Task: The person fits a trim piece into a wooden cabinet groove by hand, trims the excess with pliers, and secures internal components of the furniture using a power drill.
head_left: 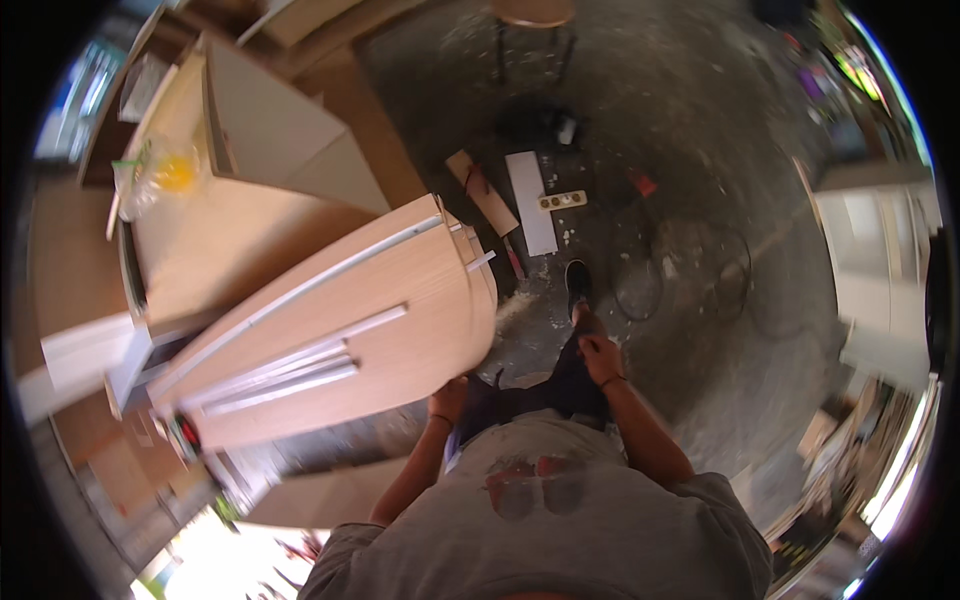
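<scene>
My left hand (448, 398) is at the near edge of a light wood panel (430, 300), close to my left thigh. Its fingers are blurred and partly hidden, so I cannot tell whether it touches the panel. My right hand (600, 358) hangs over my right leg with its fingers curled in, and nothing shows in them. Several whitish metal strips (285, 385) lie lengthwise on the panel. One longer strip (340, 265) runs along its far side.
Beyond the panel stands a wooden cabinet piece (250, 225) with a clear plastic bag (165, 175) on it. On the concrete floor lie a white board (530, 200), a brown board (482, 192), a power strip (562, 201) and a dark cable (640, 310). A stool (533, 12) stands farther off.
</scene>
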Demonstrator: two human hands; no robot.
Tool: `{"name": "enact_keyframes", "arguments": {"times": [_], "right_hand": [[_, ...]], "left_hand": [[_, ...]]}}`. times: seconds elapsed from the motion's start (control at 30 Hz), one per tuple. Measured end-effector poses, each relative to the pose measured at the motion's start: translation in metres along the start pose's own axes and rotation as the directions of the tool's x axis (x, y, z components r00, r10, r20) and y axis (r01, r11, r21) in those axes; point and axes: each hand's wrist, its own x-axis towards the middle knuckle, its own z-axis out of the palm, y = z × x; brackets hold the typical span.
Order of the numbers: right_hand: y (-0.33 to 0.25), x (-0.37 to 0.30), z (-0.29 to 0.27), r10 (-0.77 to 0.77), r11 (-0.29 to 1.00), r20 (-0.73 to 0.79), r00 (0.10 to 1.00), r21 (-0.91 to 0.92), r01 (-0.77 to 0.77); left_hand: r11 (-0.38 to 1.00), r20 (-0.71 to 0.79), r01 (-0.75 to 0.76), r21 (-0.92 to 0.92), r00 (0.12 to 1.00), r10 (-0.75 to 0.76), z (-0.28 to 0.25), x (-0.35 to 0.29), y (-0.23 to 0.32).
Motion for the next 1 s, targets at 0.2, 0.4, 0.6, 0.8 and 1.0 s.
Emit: {"name": "enact_keyframes", "arguments": {"times": [0.2, 0.4, 0.6, 0.8, 1.0], "right_hand": [[-0.043, 0.167, 0.018, -0.262, 0.964, 0.359, 0.896, 0.138, 0.226], [-0.111, 0.263, 0.151, -0.642, 0.767, 0.199, 0.74, 0.145, 0.626], [-0.138, 0.252, 0.214, -0.533, 0.845, 0.019, 0.846, 0.05, 0.532], [-0.139, 0.238, 0.229, -0.341, 0.931, 0.001, 0.94, 0.136, 0.338], [-0.141, 0.23, 0.227, -0.495, 0.869, -0.099, 0.863, -0.029, 0.495]], "left_hand": [[0.475, 0.308, 0.72, -0.506, 0.665, -0.68, -0.032, -0.01, 0.148], [0.426, 0.386, 0.727, -0.539, 0.662, -0.642, -0.064, 0.019, 0.237], [0.28, 0.449, 0.763, -0.582, 0.589, -0.672, -0.045, 0.009, 0.27], [0.249, 0.513, 0.779, -0.575, 0.58, -0.633, -0.037, 0.0, 0.258], [0.301, 0.459, 0.739, -0.603, 0.63, -0.627, -0.035, -0.006, 0.246]]}}
